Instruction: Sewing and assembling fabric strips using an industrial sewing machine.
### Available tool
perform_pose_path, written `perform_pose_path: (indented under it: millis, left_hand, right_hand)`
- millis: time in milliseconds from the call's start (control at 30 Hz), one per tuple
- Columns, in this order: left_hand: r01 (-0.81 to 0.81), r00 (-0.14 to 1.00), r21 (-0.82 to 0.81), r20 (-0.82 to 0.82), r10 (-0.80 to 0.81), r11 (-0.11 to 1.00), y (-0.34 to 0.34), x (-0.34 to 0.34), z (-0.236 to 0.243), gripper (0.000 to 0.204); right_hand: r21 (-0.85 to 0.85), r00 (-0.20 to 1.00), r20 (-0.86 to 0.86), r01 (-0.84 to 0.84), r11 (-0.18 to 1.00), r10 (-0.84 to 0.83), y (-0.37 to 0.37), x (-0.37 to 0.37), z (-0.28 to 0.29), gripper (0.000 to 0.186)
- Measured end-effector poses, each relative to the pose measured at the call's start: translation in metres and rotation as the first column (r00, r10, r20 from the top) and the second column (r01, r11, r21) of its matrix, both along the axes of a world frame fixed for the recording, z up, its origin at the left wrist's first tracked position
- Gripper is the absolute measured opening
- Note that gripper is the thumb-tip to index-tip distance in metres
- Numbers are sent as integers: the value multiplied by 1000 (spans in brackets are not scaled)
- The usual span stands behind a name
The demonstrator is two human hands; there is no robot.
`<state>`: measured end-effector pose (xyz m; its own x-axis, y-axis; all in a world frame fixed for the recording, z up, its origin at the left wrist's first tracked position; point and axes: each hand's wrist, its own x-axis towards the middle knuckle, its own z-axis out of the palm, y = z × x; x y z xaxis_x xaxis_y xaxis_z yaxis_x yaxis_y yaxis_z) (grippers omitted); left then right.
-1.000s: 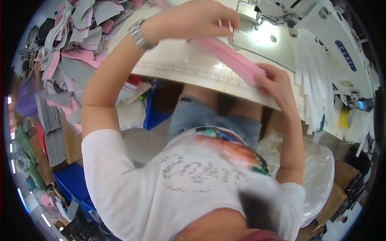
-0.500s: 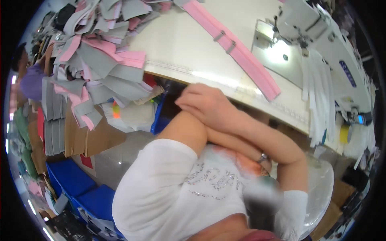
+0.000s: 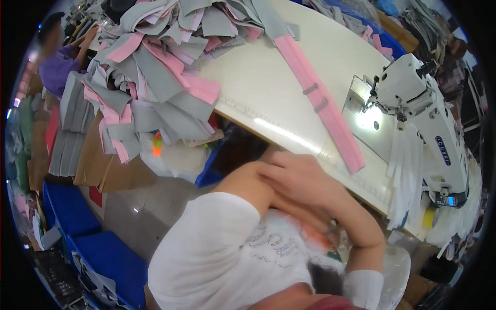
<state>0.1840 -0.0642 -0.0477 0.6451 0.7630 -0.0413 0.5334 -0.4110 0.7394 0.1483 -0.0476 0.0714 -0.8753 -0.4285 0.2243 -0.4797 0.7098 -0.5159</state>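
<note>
My arms are folded in front of a white shirt. My right hand (image 3: 297,175) lies over my left arm (image 3: 243,183) near the elbow, its fingers bent against the skin. A band circles my left wrist (image 3: 333,226), which passes beneath the right forearm; the fingers of that hand are hidden. Beyond my hands, a pink and grey fabric strap (image 3: 337,126) with two metal buckles (image 3: 315,97) lies across the white sewing table (image 3: 248,98). Neither hand touches it. To its right stands a white sewing machine (image 3: 408,77) with its lamp lit.
Grey and pink fabric strips (image 3: 165,72) heap on the table's left and overhang its edge. White tapes (image 3: 403,175) hang beside the machine. Blue bins (image 3: 108,258) and cardboard boxes (image 3: 121,173) stand at the left. A person in purple (image 3: 59,70) works at the far left.
The view has tilted up, showing more of the table's far side. My right hand has slid toward my body, its fingers more bent. Strap and fabric heap stay where they lay.
</note>
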Motion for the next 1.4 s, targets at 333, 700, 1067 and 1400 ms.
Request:
perform_pose_path:
  millis: [333,700,1067,1400]
  left_hand:
    - [-647,715,360,-21,699,672,-6,-219,106,25]
    - [-314,372,866,-266,889,390,70,-360,205,26]
    - [-532,-284,841,-287,915,99,91,-555,95,32]
    - [-285,550,793,-325,769,539,55,-374,121,46]
  right_hand:
    - [-351,438,-47,834,425,-898,131,107,-28,13]
    - [-184,458,-21,872,454,-889,135,103,-59,8]
    - [-78,482,-52,871,484,-875,136,98,-55,16]
    - [-196,453,16,875,442,-891,123,96,-61,26]
